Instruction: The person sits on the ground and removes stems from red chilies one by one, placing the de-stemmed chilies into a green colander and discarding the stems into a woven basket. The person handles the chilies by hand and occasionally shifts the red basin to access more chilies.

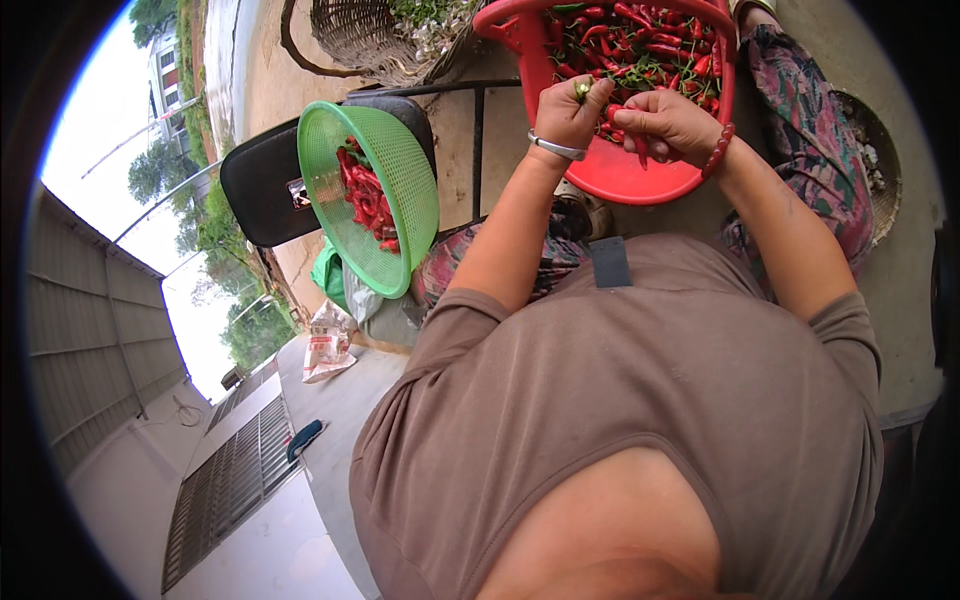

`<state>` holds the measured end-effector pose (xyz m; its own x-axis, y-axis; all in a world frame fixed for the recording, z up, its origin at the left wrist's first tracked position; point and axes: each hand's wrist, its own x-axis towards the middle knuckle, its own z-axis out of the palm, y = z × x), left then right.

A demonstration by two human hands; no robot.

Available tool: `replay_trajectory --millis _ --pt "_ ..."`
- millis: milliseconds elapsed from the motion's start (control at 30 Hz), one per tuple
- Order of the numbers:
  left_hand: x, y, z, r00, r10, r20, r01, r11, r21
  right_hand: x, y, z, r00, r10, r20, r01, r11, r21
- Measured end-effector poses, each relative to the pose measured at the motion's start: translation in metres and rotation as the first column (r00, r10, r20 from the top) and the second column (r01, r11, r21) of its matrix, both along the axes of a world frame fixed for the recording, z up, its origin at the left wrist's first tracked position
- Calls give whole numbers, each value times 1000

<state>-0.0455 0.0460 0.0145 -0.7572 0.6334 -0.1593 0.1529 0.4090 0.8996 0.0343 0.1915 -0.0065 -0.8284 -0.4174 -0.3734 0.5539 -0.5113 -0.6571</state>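
My left hand, with a silver bracelet at its wrist, pinches a pale green pepper stem between thumb and finger. Close beside it, my right hand, wearing red beads, grips a red chili pepper whose tip points down. Both hands are over a red plastic basket holding many red chilies with some green stems and leaves. To the left, a green plastic colander stands tilted in view on a black seat; red pepper pieces lie in it.
A wicker basket with white-flowered greens is at the top. At the right, behind my patterned trouser leg, lies a round woven tray. A black metal bar runs near the colander. Plastic bags and a printed sack lie at the left.
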Motion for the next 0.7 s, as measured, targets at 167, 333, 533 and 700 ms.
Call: replay_trajectory --millis 167,333,533,700 --pt "13 5 12 784 92 614 -229 962 149 3 7 8 987 77 -141 -85 995 -46" --pt "0 -6 12 341 -20 940 -593 772 232 5 6 15 965 164 -207 -172 985 -23" --pt "-56 -65 -26 66 292 954 -859 503 -95 0 4 19 989 -58 -135 31 981 -193" --pt "-174 -55 62 74 514 854 -994 -35 106 0 1 12 997 -55 -62 46 988 -149"
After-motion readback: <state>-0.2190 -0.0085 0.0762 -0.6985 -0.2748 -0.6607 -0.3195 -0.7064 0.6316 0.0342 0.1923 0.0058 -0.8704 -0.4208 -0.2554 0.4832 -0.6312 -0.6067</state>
